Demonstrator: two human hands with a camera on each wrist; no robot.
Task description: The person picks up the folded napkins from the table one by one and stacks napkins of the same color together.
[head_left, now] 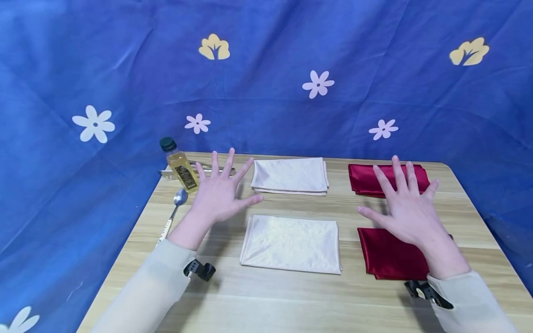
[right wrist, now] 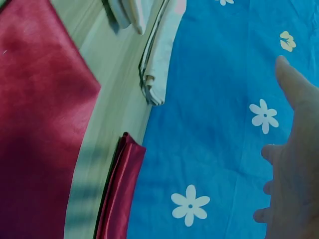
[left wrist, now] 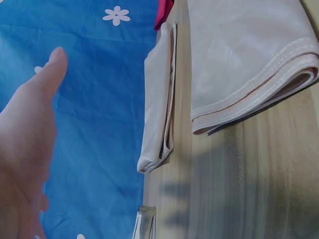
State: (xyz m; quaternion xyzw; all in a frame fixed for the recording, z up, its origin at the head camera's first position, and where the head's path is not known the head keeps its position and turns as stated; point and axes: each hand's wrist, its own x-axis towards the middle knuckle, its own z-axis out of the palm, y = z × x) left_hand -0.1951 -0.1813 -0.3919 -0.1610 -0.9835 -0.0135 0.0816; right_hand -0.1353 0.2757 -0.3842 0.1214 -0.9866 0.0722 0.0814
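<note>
Both hands hover over the table with fingers spread, holding nothing. My left hand is between the bottle and the white cloths. My right hand overlaps the two red cloths in the head view. A folded white cloth lies at the back, and a larger folded white cloth lies in front of it. On the right are a folded red satin cloth at the back and another red cloth nearer. The left wrist view shows the layered edge of the near white cloth.
A bottle of yellow liquid with a dark green cap stands at the back left. Behind it lie metal utensils, partly hidden. A spoon with a pale handle lies at the left edge. A blue flowered curtain hangs behind the wooden table.
</note>
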